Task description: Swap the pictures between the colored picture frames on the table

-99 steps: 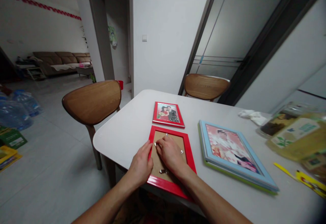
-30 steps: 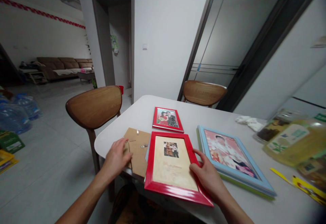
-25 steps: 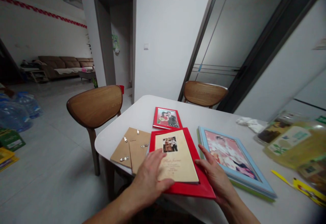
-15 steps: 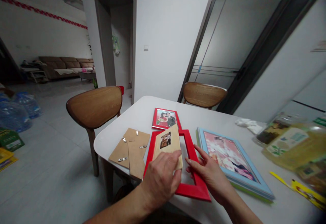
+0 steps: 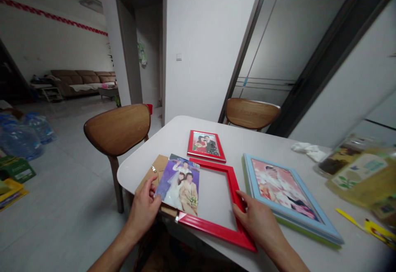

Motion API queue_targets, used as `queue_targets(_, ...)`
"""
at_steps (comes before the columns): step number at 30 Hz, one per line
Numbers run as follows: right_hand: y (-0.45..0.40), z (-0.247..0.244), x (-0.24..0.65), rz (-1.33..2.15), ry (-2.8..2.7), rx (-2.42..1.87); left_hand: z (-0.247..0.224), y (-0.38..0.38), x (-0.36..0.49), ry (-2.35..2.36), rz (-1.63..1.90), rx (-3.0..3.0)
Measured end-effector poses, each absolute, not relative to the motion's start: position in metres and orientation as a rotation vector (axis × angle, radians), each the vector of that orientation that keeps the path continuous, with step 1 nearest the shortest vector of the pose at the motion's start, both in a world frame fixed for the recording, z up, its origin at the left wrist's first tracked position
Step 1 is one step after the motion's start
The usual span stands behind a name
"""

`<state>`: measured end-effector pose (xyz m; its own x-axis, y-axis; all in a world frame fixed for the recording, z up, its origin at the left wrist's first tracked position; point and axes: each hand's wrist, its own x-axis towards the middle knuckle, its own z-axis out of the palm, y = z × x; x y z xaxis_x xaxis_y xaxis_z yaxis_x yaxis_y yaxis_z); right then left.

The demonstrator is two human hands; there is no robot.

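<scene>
Because the photo [image 5: 182,187] looks light and bendy, my left hand [image 5: 144,206] pinches its nearest edge, my right hand [image 5: 256,216] the stiffer-looking frame's [image 5: 210,228].

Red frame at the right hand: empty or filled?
Empty of any picture: pale tabletop shows through the red frame; the photo in the left hand covers its left side. Clear pane: cannot tell.

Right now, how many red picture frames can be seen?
2. One open red frame is held by the right hand, the table showing through it; the other red frame lies beyond it, a picture inside. No others show.
</scene>
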<state>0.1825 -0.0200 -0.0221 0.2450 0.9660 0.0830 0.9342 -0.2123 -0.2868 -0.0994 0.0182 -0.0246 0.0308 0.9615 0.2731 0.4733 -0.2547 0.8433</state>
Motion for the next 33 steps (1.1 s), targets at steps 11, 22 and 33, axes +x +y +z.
queue_targets(11, -0.025, -0.014, 0.174, -0.088, -1.854, -2.245, -0.026, 0.019, -0.104, 1.549, 1.01, 2.257)
queue_targets(22, 0.017, -0.02, 0.13, 0.769, -1.485, -1.748, -0.022, 0.012, -0.07, 1.271, 0.781, 2.464)
queue_targets(33, 0.025, 0.012, 0.087, 1.39, -0.934, -1.093, -0.017, 0.012, -0.047, 1.058, 0.901, 2.542)
